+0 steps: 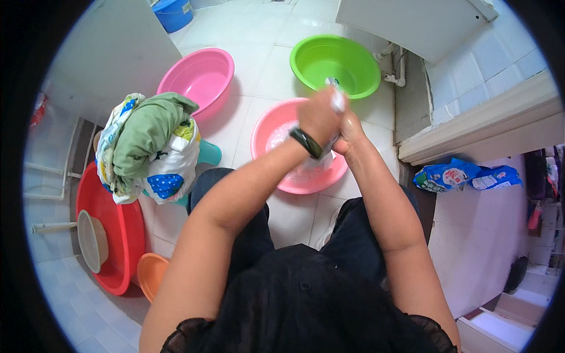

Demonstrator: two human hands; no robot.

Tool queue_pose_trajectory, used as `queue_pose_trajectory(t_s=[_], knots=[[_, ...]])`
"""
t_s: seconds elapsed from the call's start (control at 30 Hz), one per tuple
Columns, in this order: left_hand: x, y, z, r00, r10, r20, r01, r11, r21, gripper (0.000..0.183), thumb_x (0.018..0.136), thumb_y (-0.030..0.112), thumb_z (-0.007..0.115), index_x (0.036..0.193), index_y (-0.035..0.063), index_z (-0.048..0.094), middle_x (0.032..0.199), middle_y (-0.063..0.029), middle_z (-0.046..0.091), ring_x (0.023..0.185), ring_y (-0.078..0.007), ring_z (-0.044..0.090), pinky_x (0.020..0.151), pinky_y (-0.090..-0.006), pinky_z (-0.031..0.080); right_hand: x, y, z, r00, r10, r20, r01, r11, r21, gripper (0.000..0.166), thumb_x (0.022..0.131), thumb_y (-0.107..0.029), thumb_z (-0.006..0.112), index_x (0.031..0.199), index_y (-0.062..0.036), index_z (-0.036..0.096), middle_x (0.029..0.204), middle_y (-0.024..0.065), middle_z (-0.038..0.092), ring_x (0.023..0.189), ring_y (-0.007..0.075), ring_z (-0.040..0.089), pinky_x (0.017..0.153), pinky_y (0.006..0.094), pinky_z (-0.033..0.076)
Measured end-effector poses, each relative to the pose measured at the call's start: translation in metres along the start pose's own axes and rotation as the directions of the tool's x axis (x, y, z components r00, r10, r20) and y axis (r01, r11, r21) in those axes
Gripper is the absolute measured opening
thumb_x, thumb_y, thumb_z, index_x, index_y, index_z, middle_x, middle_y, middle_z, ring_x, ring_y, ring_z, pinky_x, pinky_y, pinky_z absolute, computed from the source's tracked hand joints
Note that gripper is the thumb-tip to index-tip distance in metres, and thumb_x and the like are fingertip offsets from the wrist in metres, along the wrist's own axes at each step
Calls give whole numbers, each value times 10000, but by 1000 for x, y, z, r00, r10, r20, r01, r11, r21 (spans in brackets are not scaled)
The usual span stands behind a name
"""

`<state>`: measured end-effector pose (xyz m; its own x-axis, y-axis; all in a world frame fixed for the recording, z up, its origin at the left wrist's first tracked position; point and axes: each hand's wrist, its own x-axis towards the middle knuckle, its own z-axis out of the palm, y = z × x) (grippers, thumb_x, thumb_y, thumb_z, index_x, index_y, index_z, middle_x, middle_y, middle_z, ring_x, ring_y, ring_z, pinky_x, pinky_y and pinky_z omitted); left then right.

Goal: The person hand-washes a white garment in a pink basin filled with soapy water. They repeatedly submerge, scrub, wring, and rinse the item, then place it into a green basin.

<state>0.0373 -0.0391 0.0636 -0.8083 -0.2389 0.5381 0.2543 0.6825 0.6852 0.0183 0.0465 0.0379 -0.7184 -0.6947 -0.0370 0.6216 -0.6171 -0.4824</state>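
Observation:
Both hands meet above the far right rim of a light pink plastic basin, which holds sudsy water and whitish wet cloth. My left hand, with a dark band on its wrist, is closed around a bunched wet whitish cloth. My right hand grips the same cloth from the right, its fingers partly hidden. One end of the cloth sticks up past the hands, in front of a green basin. Lower down, part of the cloth hangs towards the pink basin.
A deeper pink basin stands at the upper left. Folded green and patterned fabrics are piled over a teal stool. A red tub, a small beige basin and an orange basin lie left. Blue packages lie right, by the door frame.

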Motion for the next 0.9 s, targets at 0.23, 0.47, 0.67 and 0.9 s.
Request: queue_pose_trajectory(t_s=[0.23, 0.47, 0.67, 0.9], knots=[[16, -1, -13, 985, -169, 27, 171, 983, -61, 298, 878, 326, 530, 769, 53, 575, 731, -185, 607, 684, -377, 596, 584, -449, 456, -2, 4, 4, 993, 51, -103, -57, 997, -47, 362, 960, -360, 437, 1122, -57, 548, 1039, 81, 632, 889, 206, 632, 787, 349, 535], [-2, 13, -1, 973, 189, 135, -187, 982, -28, 275, 842, 347, 572, 792, 77, 572, 706, -173, 603, 641, -374, 588, 578, -457, 471, 4, 6, -8, 963, -47, -266, 33, 998, -57, 324, 959, -420, 413, 842, -136, 513, 820, 29, 570, 710, 143, 571, 598, 295, 474], [8, 5, -6, 989, -135, 63, 135, 991, 1, 275, 861, 329, 540, 775, 69, 555, 727, -174, 610, 645, -375, 593, 566, -462, 464, -1, 2, 1, 906, -52, -420, 1, 993, -120, 327, 944, -380, 454, 1067, -97, 562, 1003, 64, 628, 890, 178, 622, 749, 351, 524], [16, 14, -16, 1000, -20, -14, 20, 1000, -15, 233, 842, 299, 565, 784, 74, 559, 711, -163, 599, 663, -374, 582, 578, -471, 454, 1, -1, 4, 953, -7, -304, -34, 991, -128, 362, 954, -388, 434, 1138, -94, 538, 1098, 74, 602, 985, 184, 604, 854, 343, 511]])
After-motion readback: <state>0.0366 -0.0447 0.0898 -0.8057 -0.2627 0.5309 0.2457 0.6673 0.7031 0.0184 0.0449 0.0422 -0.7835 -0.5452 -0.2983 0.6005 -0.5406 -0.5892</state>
